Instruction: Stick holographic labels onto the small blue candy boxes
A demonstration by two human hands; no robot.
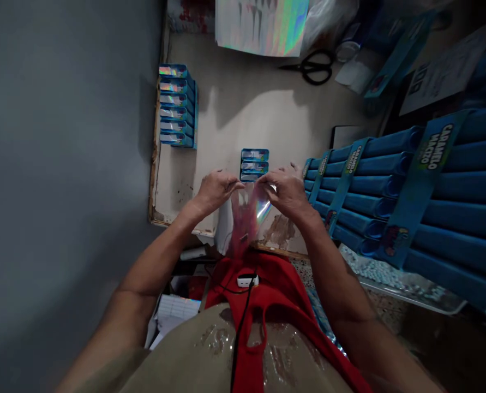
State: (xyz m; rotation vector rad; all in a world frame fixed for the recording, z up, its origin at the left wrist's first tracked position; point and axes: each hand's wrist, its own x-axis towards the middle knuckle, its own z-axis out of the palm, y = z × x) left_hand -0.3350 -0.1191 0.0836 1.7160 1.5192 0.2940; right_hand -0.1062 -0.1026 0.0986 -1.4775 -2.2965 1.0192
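Worn white tabletop [222,136], front edge chipped, close to the red apron [267,267]. Left hand [217,190] and right hand [287,188] both pinch the clear film [246,218] over that edge. Three blue packs [255,165] just beyond fingertips. Left: six-pack row [179,106] along the table edge, grey wall [71,136] tight beside. Right: blue tubes [390,180] crowd the elbow. Most room: mid-table, up to scissors [316,68] and shiny sheets [261,30].

room lay between the leftmost packs [177,113] and scissors [305,67]; three middle packs [255,166] blocked straight ahead, blue tubes [472,188] the right.
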